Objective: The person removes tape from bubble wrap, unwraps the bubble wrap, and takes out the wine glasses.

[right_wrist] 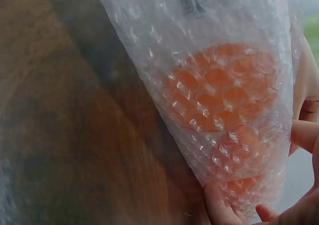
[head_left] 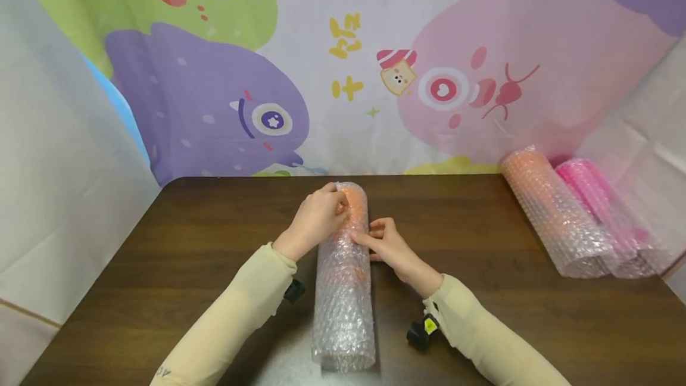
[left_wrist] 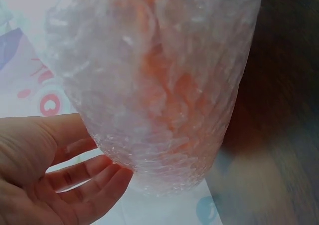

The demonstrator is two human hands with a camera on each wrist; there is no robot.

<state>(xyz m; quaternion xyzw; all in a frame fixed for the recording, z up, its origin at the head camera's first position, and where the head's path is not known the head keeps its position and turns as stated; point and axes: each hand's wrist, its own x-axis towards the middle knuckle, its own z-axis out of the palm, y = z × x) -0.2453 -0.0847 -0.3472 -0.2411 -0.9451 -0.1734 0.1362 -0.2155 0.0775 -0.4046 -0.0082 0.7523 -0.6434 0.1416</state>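
On the table (head_left: 225, 225) we see a clear, glinting bubble-wrapped roll (head_left: 343, 314), orange showing through. Our right hand (head_left: 391, 246) curls its fingers round it; our left hand (head_left: 317, 212) touches it, whether pinching we cannot tell.

Yellow characters (head_left: 345, 46) on the backdrop (head_left: 370, 79) and lettering (head_left: 163, 372) on the left sleeve (head_left: 230, 308) are unclear.

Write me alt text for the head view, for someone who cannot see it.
A person's left hand and right hand touch a bubble-wrapped cylinder, partly orange inside, lying on a dark wooden table. At the table's right edge lie an orange wrapped bundle and a pink wrapped bundle; a cartoon-monster curtain hangs behind.
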